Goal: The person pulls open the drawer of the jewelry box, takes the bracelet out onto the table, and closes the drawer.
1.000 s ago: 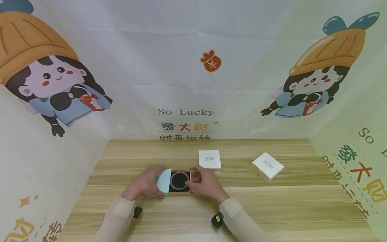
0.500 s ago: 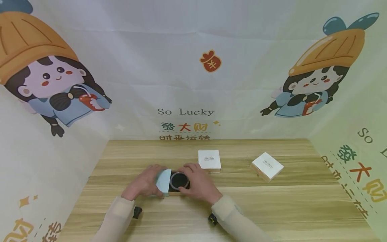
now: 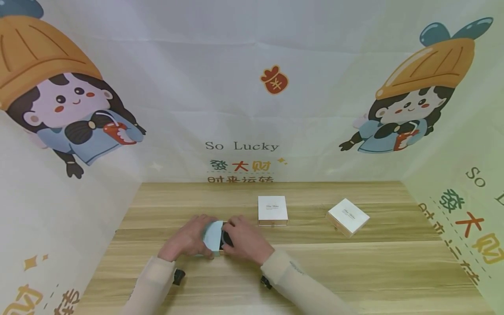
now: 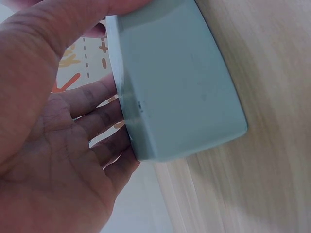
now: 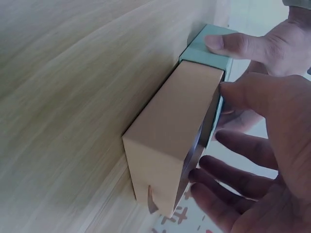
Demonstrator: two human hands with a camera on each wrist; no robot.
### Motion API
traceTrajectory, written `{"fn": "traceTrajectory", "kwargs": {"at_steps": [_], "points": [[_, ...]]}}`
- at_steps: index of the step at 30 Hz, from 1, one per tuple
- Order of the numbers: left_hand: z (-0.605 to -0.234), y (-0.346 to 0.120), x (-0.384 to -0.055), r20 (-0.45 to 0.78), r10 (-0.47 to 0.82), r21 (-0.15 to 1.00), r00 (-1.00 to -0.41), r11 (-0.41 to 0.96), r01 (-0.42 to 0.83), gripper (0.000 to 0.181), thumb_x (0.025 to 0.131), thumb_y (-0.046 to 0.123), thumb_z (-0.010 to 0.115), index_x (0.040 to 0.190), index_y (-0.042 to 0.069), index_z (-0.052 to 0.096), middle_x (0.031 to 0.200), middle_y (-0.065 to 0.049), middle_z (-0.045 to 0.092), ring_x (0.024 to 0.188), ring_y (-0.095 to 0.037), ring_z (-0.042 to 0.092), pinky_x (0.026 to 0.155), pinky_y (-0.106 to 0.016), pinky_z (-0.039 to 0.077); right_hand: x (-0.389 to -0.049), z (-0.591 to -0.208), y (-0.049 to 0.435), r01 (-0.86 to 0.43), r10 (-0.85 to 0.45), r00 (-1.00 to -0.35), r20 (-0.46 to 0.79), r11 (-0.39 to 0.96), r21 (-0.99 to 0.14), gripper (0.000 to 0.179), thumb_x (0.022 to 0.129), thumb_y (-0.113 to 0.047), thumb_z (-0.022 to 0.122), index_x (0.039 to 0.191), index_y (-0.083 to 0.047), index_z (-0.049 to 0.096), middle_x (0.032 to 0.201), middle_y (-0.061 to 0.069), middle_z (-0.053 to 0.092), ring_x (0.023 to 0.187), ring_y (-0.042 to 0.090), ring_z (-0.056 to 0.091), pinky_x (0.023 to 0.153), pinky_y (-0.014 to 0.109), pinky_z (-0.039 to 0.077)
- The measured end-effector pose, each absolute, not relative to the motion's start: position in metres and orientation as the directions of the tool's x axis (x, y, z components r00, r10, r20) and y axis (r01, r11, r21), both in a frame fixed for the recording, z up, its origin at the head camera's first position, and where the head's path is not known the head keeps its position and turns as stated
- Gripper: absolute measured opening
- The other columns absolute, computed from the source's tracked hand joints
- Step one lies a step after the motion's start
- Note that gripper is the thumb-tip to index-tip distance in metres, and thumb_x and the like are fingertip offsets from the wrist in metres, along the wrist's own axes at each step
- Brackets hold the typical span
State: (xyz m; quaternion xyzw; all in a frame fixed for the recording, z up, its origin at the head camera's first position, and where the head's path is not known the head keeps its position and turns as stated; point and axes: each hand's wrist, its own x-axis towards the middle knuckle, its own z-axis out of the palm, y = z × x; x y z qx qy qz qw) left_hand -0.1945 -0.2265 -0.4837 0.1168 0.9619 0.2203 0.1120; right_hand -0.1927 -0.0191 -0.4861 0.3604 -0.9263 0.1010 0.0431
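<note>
Left hand [image 3: 188,237], right hand [image 3: 249,240] on blue box [image 3: 213,236], backdrop [image 3: 236,113] reading "So Lucky"

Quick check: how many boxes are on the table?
3: the pale blue box gripped by the left hand, a white box beyond the right hand, and a second white box, turned cornerwise, farther right. No sign of hidden ones.
</note>
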Motion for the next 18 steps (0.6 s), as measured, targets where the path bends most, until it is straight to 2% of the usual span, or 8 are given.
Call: {"fn": "traceTrajectory", "kwargs": {"at_steps": [4, 11, 18], "points": [[-0.485, -0.228, -0.195, -0.159, 0.278, 0.454, -0.947, 0.873, 0.18, 0.096, 0.056, 0.02, 0.099, 0.142, 0.015, 0.056, 0.134, -0.005, 0.061, 0.117, -0.025, 0.055, 0.098, -0.048, 0.051, -0.193, -0.486, -0.024, -0.666, -0.655, -0.746, 0.122, 0.736, -0.122, 0.041, 0.093, -0.041, 0.071, 0.124, -0.014, 0.069, 0.124, 0.005, 0.066, 0.11, 0.017, 0.058, 0.089, 0.024, 0.053], [-0.485, -0.228, -0.195, -0.149, 0.285, 0.462, -0.947, 0.867, 0.188, 0.096, 0.056, 0.019, 0.099, 0.142, 0.013, 0.056, 0.136, -0.006, 0.061, 0.118, -0.026, 0.055, 0.099, -0.049, 0.051, -0.193, -0.486, -0.03, -0.636, -0.626, -0.772, 0.11, 0.764, -0.112, 0.045, 0.09, -0.042, 0.074, 0.122, -0.011, 0.069, 0.119, 0.007, 0.068, 0.102, 0.018, 0.058, 0.081, 0.025, 0.052], [-0.483, -0.228, -0.194, -0.153, 0.283, 0.454, -0.947, 0.871, 0.187, 0.096, 0.057, 0.02, 0.099, 0.142, 0.014, 0.056, 0.137, -0.006, 0.061, 0.118, -0.026, 0.056, 0.098, -0.048, 0.052, -0.194, -0.486, -0.035, -0.592, -0.584, -0.805, 0.099, 0.803, -0.073, 0.052, 0.085, -0.047, 0.078, 0.118, -0.007, 0.071, 0.113, 0.007, 0.068, 0.096, 0.019, 0.057, 0.079, 0.027, 0.051]]}}
